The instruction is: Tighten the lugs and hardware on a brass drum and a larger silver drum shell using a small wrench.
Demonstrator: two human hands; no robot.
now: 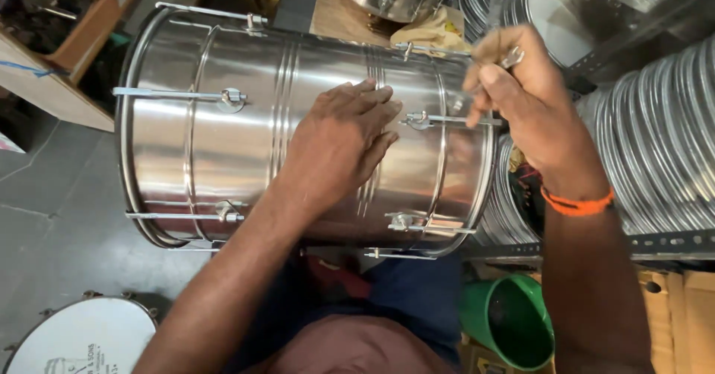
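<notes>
Head view: nearest, the person's lap carries a steel drum shell (223, 121) lying on its side, across the knees. Left hand (339, 139) rests flat on the shell's middle, fingers spread, gripping nothing, steadying it. Right hand (514, 94) is closed around a small metal key (512, 57) at the end of a tension rod (454, 121) on the right rim. Rods and lugs already sit all round both hoops, so fitting looks done; tightening seems underway, and I can't tell how many rods remain. Beside the knees are a green bucket (510, 318) and a white drumhead (82, 337) on the floor. Farther off, stacked metal hoops (655, 143).
</notes>
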